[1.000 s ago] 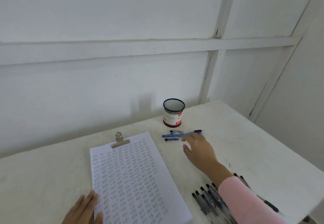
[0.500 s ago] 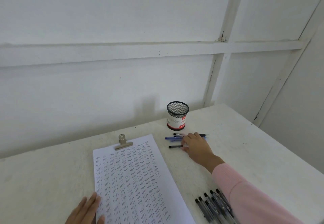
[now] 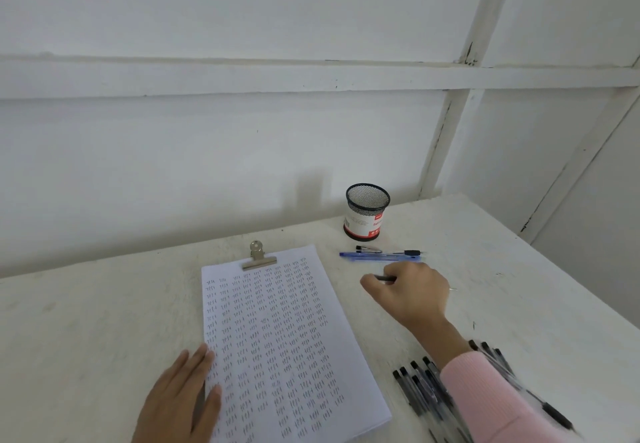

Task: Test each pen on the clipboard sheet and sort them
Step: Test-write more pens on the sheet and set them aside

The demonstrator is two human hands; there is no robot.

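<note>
My right hand (image 3: 412,295) is curled around a pen (image 3: 385,278), just above the bench (image 3: 86,321) and to the right of the clipboard sheet (image 3: 277,338). A short dark stretch of the pen shows by my thumb and a thin tip pokes out on the far side of my fist. My left hand (image 3: 180,397) lies flat with straight fingers on the near left edge of the sheet, which is covered in rows of small pen marks and held at its far edge by a metal clip (image 3: 258,257).

Beyond my right hand, a blue pen (image 3: 377,257) and a clear pen with a black cap (image 3: 388,251) lie side by side, just in front of the mesh pen cup (image 3: 367,212) near the bench's back edge. A bunch of black pens (image 3: 422,387) lies at the near right, partly under my pink sleeve (image 3: 485,401).
</note>
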